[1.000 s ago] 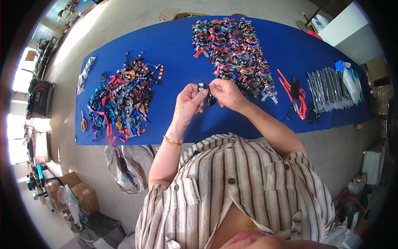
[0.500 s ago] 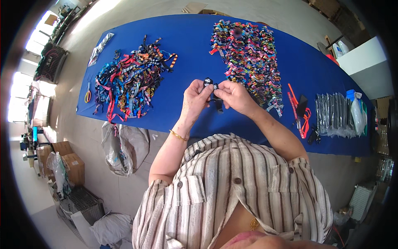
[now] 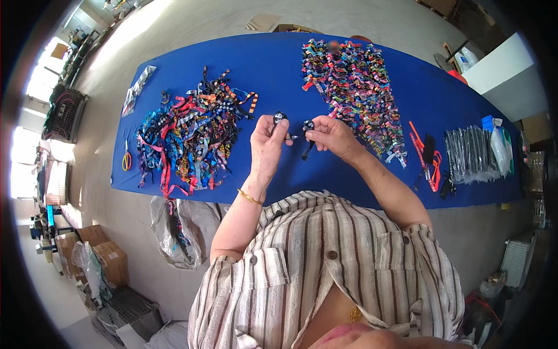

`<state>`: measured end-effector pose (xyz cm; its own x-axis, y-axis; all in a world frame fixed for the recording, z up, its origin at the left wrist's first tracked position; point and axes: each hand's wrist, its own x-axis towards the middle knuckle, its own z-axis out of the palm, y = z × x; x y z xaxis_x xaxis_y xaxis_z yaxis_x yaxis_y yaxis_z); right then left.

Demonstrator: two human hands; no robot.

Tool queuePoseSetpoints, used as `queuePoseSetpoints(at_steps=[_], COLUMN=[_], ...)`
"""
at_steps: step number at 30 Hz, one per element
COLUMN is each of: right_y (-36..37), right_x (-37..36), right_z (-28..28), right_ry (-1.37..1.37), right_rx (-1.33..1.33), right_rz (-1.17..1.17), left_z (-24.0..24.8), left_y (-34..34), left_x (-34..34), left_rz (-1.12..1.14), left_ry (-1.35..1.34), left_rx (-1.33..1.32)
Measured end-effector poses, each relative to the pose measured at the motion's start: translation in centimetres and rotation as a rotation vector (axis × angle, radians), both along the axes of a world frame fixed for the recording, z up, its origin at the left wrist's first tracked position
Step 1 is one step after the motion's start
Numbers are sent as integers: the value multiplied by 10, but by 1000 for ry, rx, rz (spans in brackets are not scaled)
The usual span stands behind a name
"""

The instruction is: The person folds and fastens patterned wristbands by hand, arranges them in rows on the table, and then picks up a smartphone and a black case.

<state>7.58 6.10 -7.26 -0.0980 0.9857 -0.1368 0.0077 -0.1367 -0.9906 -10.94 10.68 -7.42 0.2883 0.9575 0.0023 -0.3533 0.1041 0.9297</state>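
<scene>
My left hand [image 3: 268, 142] pinches one end of a black patterned strap [image 3: 280, 117] with a pale print, held up over the blue table. A short gap to the right, my right hand [image 3: 335, 138] has its fingers closed on another part of the strap, and a black tail hangs below them. A small shiny piece shows between the hands; whether it joins the two parts I cannot tell. To the left lies a tangled pile of colourful printed straps [image 3: 186, 136]. Small folded straps [image 3: 354, 87] lie in dense rows to the right.
Yellow-handled scissors [image 3: 127, 160] lie at the table's left edge, near a clear packet [image 3: 138, 90]. Right of the rows are red and orange straps [image 3: 433, 166] and clear plastic packs [image 3: 472, 154]. A pale sack [image 3: 180, 232] stands below the front edge; cardboard boxes [image 3: 110, 262] are farther left.
My hands have moved apart, left hand leftward and right hand slightly rightward, each keeping hold of part of the strap. The whole view has shifted a little.
</scene>
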Motion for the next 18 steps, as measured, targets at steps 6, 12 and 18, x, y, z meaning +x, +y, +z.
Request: queuePoseSetpoints(at_steps=[6,12,18], right_y=[20,30,32], right_x=[-25,-48,-57], right_z=[-15,-20,-22], right_ry=[-85,-145,40], right_rx=[-61,-101,-173], right_rz=[-107,-268,-441], left_z=[-3,-6,-4], left_y=[28,41,39], left_x=[-26,-35,-30], left_rz=[-21,-21,-304], left_ry=[40,190,297], left_rx=[47,159,106])
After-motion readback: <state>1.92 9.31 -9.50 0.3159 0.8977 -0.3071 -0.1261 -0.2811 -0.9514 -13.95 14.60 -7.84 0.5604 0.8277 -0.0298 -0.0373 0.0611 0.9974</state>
